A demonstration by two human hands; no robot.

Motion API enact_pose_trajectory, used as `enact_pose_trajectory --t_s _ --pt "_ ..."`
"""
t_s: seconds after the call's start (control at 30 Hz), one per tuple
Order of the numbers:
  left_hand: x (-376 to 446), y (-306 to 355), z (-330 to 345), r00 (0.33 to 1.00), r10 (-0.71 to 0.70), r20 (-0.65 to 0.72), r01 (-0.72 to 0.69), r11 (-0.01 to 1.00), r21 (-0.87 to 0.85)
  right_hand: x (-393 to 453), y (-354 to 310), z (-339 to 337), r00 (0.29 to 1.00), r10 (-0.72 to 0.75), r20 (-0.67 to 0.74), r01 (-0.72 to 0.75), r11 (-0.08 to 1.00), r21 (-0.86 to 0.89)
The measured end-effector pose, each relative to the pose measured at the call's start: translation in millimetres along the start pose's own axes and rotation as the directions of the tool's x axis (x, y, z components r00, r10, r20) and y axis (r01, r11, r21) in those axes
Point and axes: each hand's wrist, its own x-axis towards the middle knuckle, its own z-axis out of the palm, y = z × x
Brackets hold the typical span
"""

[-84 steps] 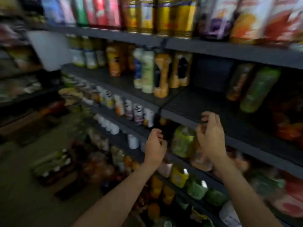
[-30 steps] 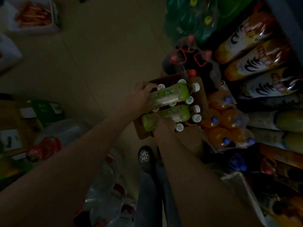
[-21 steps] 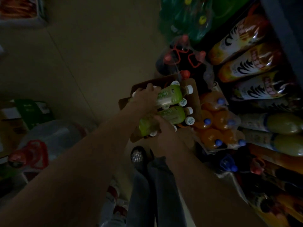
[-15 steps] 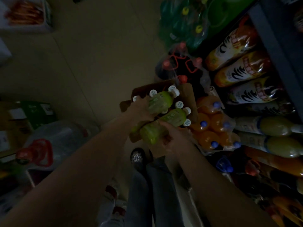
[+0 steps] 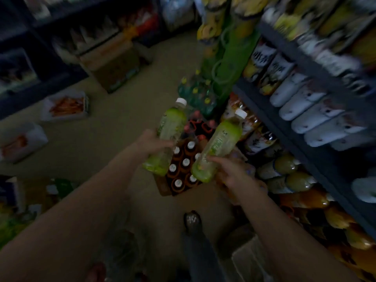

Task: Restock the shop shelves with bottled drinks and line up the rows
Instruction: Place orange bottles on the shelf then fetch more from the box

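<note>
My left hand [image 5: 150,142] grips a green drink bottle [image 5: 167,135] with a white cap, held tilted above the floor. A second green bottle [image 5: 219,147] of the same kind is gripped near its base by my right hand [image 5: 234,174]. Both bottles hang over an open cardboard box [image 5: 162,187] on the floor, where several dark bottles with white caps [image 5: 184,165] stand upright. The shop shelves [image 5: 284,127] run along the right, blurred by motion.
Rows of white, yellow and orange bottles fill the right-hand shelves. Green shrink-wrapped bottle packs [image 5: 198,94] and a red-handled pack [image 5: 200,125] stand beyond the box. Cartons [image 5: 114,64] and trays [image 5: 66,106] lie on the floor at left. My shoe [image 5: 192,221] is near the box.
Both hands have lifted a green bottle each out of the box, and the bottles now point upward. My view has swung up from the floor toward the shelves.
</note>
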Motion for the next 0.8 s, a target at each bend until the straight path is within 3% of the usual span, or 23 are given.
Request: enact_pose_trajectory --t_s 0.1,0.17,0.33,0.4,0.63,0.8 --pt "-50 45 13 0.982 0.188 -0.022 -0.189 0.982 -0.019 -57 -26 -40 0.970 -0.242 -0.017 0.243 0.970 0.030" --pt "-108 77 30 0.941 0.339 0.008 -0.339 0.940 -0.030 -121 -39 -78 0.913 -0.403 -0.063 0.406 0.912 0.056" --pt "-250 158 87 0.783 0.613 0.111 -0.610 0.790 -0.063 -274 -66 -171 0.713 -0.652 -0.257 0.683 0.728 0.048" --pt "-296 186 116 0.706 0.688 0.167 -0.686 0.723 -0.075 -324 -75 -207 0.592 -0.721 -0.359 0.780 0.625 0.031" --pt "-434 245 229 0.419 0.848 0.326 -0.873 0.475 -0.112 -467 -72 -350 0.288 -0.682 -0.672 0.901 0.431 -0.051" --pt "-506 259 334 0.228 0.851 0.473 -0.931 0.333 -0.150 -543 -39 -467 0.078 -0.576 -0.814 0.814 0.508 -0.281"
